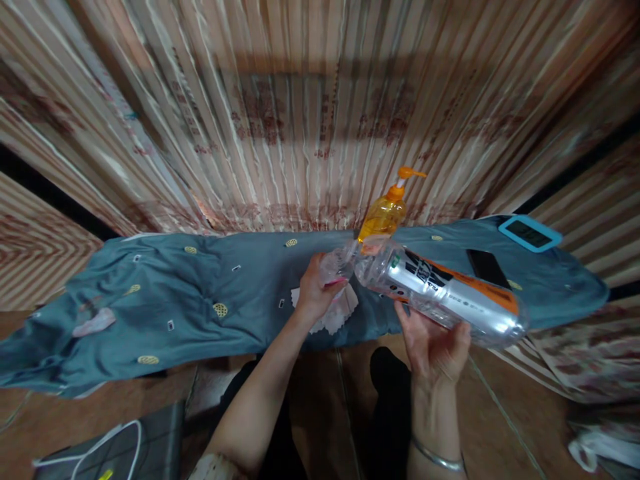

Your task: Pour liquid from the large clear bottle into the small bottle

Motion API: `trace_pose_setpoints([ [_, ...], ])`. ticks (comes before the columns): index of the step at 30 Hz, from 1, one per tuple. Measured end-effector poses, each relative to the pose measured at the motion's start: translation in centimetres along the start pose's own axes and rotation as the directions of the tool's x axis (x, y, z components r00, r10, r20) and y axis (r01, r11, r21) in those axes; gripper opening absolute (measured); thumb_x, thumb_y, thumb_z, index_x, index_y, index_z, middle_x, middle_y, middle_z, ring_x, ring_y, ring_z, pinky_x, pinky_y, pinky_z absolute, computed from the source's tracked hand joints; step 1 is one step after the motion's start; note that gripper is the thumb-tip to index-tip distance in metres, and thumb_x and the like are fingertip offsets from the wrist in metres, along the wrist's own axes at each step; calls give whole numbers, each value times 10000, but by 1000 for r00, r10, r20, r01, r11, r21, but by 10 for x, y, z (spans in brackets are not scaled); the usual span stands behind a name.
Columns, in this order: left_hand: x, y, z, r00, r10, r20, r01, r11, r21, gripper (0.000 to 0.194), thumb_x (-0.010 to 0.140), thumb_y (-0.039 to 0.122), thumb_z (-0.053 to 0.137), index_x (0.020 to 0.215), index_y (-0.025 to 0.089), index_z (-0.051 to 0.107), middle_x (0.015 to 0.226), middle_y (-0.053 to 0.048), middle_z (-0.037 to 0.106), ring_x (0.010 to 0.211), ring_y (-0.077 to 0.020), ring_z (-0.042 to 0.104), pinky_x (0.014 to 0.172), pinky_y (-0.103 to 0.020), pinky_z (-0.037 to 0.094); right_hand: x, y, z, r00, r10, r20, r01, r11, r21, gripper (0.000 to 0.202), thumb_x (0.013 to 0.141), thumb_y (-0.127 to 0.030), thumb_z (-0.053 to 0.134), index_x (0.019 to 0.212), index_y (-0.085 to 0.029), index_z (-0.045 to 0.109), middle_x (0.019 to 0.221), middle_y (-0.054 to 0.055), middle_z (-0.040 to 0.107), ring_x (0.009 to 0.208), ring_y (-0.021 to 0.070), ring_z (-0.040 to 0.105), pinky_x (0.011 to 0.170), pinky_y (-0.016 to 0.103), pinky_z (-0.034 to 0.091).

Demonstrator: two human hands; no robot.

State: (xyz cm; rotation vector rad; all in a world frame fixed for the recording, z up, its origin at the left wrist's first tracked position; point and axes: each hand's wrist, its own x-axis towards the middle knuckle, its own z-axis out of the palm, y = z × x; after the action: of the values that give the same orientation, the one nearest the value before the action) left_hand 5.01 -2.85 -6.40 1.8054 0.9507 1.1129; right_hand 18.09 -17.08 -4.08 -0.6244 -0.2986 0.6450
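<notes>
A large clear plastic bottle (pixel 450 293) with a silver and orange label lies tilted across my right hand (pixel 435 340), its neck pointing left. My right hand is under it, with fingers curled round its lower side. My left hand (pixel 317 287) is closed round a small clear plastic container (pixel 337 263), whose opening is close to the bottle's neck; whether they touch is unclear. A white scalloped cloth or paper (pixel 337 313) lies below my left hand. Behind the bottle stands a yellow pump bottle (pixel 384 217) with an orange top.
The long narrow surface has a blue-grey cloth (pixel 250 287). On its right lie a dark phone (pixel 489 268) and a blue-framed device (pixel 530 233); a pale object (pixel 94 323) is on the left. Striped curtains hang behind. A dark box (pixel 115 447) with a white cable is lower left.
</notes>
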Motion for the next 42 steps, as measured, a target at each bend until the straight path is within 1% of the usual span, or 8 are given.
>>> trace_pose_setpoints([
  [5, 0, 1, 0, 1000, -17, -13, 16, 1000, -9, 548, 636, 235, 764, 1105, 180, 485, 1043, -61, 619, 993, -238, 610, 889, -368, 467, -2, 3, 4, 1000, -3, -29, 3, 1000, 9, 774, 478, -468, 820, 1185, -284, 562, 1347, 45, 507, 1300, 297, 395, 1067, 649, 202],
  [11, 1, 0, 1, 1000, -25, -7, 25, 1000, -8, 546, 645, 217, 752, 1115, 186, 478, 1037, -47, 617, 978, -220, 614, 882, -353, 473, 0, 6, 4, 997, -3, -78, 6, 999, 34, 782, 468, -432, 829, 1180, -254, 561, 1317, 72, 529, 1314, 314, 375, 1052, 662, 256],
  [15, 2, 0, -1, 999, -38, 2, 38, 999, -34, 547, 650, 236, 755, 1116, 196, 471, 1046, -42, 617, 985, -213, 614, 894, -350, 474, 0, 7, 3, 996, -19, -89, 18, 1000, -11, 759, 476, -449, 824, 1168, -262, 573, 1276, 59, 565, 1290, 310, 407, 1058, 654, 258],
  [20, 2, -3, -2, 998, -58, 22, 60, 996, -69, 550, 672, 261, 744, 1135, 201, 452, 1052, -51, 615, 970, -213, 619, 878, -355, 488, 1, 6, 2, 997, -40, -66, 37, 998, -51, 801, 495, -461, 815, 1220, -263, 537, 1292, 52, 553, 1254, 305, 454, 1009, 626, 375],
  [26, 3, -2, -2, 998, -58, 19, 59, 997, -41, 552, 664, 262, 750, 1127, 205, 454, 1036, -38, 618, 953, -205, 616, 862, -341, 491, 1, 4, 2, 998, -43, -47, 40, 996, -74, 805, 510, -459, 813, 1239, -272, 529, 1285, 46, 562, 1186, 273, 518, 875, 501, 531],
  [34, 3, 2, -3, 996, -88, 19, 89, 996, -26, 569, 646, 241, 762, 1125, 188, 459, 1034, -44, 616, 952, -213, 612, 862, -351, 485, 1, 4, 4, 997, -53, -63, 47, 995, -89, 832, 485, -477, 820, 1235, -257, 535, 1275, 48, 569, 1229, 295, 478, 923, 546, 489],
  [37, 3, 1, -4, 996, -85, 17, 86, 996, -23, 570, 648, 240, 760, 1129, 198, 457, 1052, -42, 618, 969, -214, 612, 873, -352, 483, 0, 3, 4, 998, -45, -45, 41, 995, -91, 832, 499, -473, 815, 1248, -264, 521, 1304, 46, 546, 1234, 290, 474, 872, 511, 533],
  [42, 3, 1, -3, 997, -72, 28, 73, 997, -39, 560, 653, 244, 754, 1127, 194, 459, 1051, -49, 623, 971, -218, 616, 879, -359, 485, 0, 2, 1, 996, -70, -54, 64, 993, -96, 796, 484, -464, 815, 1206, -249, 558, 1217, 40, 601, 1185, 277, 515, 796, 456, 576],
])
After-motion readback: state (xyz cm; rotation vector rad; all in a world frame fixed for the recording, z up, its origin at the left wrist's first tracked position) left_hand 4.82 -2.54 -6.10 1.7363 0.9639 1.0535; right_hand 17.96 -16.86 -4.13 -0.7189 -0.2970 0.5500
